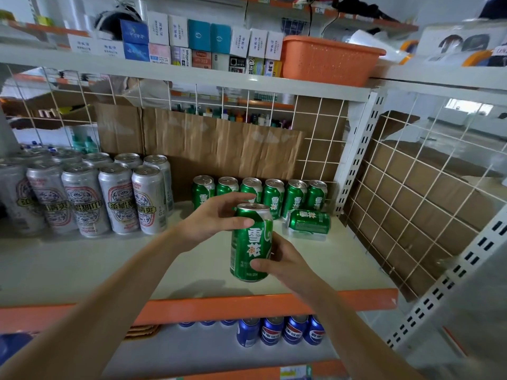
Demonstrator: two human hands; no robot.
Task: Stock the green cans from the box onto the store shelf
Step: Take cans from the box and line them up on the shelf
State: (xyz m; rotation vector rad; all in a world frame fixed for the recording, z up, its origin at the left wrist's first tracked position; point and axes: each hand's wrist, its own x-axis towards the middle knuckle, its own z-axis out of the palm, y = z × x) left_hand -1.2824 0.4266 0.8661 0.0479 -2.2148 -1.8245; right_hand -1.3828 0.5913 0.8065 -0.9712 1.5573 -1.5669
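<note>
A green can (251,242) is held upright above the white shelf board (82,264) near its front edge. My right hand (277,259) grips its lower half from the right, thumb across the front. My left hand (216,219) holds its top, thumb on the side and fingers over the rim. At the back of the shelf stands a row of several green cans (274,194). One more green can (308,221) lies on its side in front of the row's right end. The box is not in view.
Tall silver cans (82,198) fill the shelf's left part. Cardboard (219,149) lines the wire back, and a wire grid side panel (411,187) closes the right. An orange basket (329,58) sits on the shelf above. Blue cola cans (282,329) stand below.
</note>
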